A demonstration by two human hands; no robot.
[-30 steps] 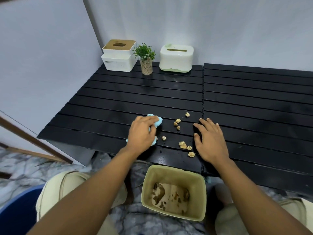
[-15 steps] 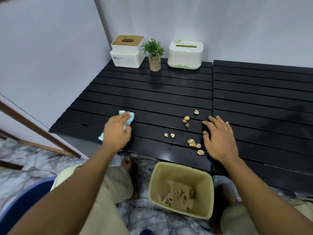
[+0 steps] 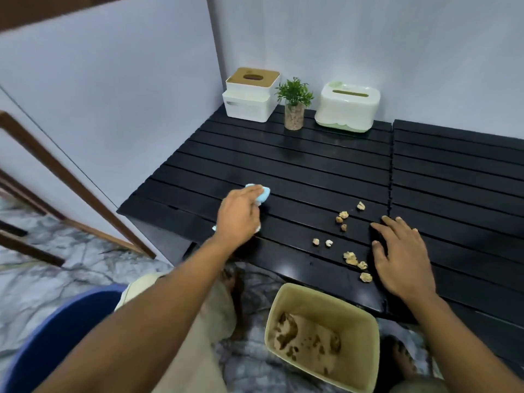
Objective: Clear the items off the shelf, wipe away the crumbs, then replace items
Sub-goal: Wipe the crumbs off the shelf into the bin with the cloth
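Observation:
My left hand [image 3: 239,215] presses a light blue cloth [image 3: 262,194] onto the black slatted shelf [image 3: 297,171], near its front left corner. Several tan crumbs [image 3: 351,258] lie scattered on the slats to the right of the cloth. My right hand [image 3: 402,258] rests flat and open on the shelf, just right of the crumbs. At the back stand a white tissue box with a wooden lid [image 3: 251,95], a small potted plant [image 3: 295,104] and a white and green tissue box [image 3: 347,107].
A beige bin [image 3: 365,347] holding paper and crumbs stands on the marble floor below the shelf's front edge. A blue chair edge [image 3: 48,341] is at lower left. A wooden frame [image 3: 71,180] leans against the left wall.
My left hand has slid the blue cloth leftward, away from the crumbs. The right hand has stayed flat beside the crumbs. The camera has shifted so the scene sits further right.

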